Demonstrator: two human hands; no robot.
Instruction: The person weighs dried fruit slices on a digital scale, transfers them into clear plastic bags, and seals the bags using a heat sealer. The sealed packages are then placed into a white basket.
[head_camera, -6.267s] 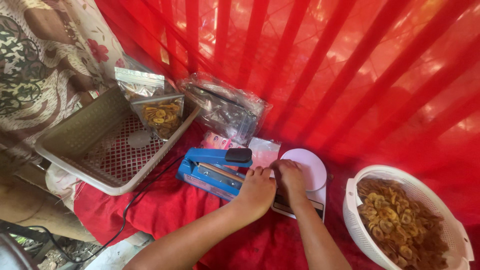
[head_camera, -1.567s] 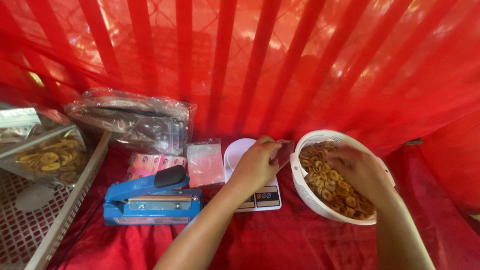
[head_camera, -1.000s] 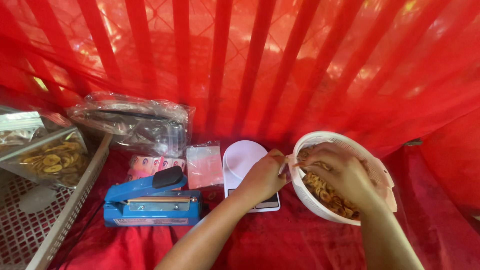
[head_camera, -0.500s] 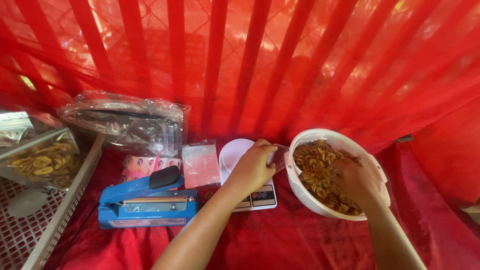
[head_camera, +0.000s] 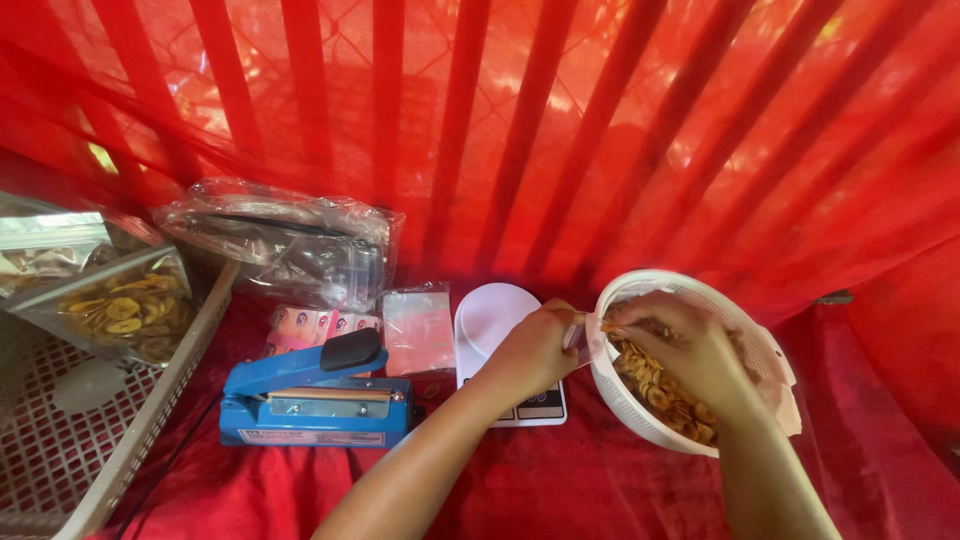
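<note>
Filling step: your left hand (head_camera: 535, 350) pinches a small clear bag (head_camera: 577, 335) at the white basket (head_camera: 640, 425) rim; your right hand (head_camera: 680, 345) grips chips (head_camera: 660, 390) inside. Next, feed them into the bag mouth.

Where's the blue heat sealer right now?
Head view, lower left: the blue heat sealer sits on the red cloth, between the mesh tray and white scale.

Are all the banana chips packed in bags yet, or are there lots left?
Some look done: filled bags of chips lie in the plastic basket. In hand: the left hand holds a small clear bag at the rim of the white bowl, and the right hand is in the bowl's chips. Left: plenty of chips in the bowl; the scale is bare, the blue sealer untouched.
</note>
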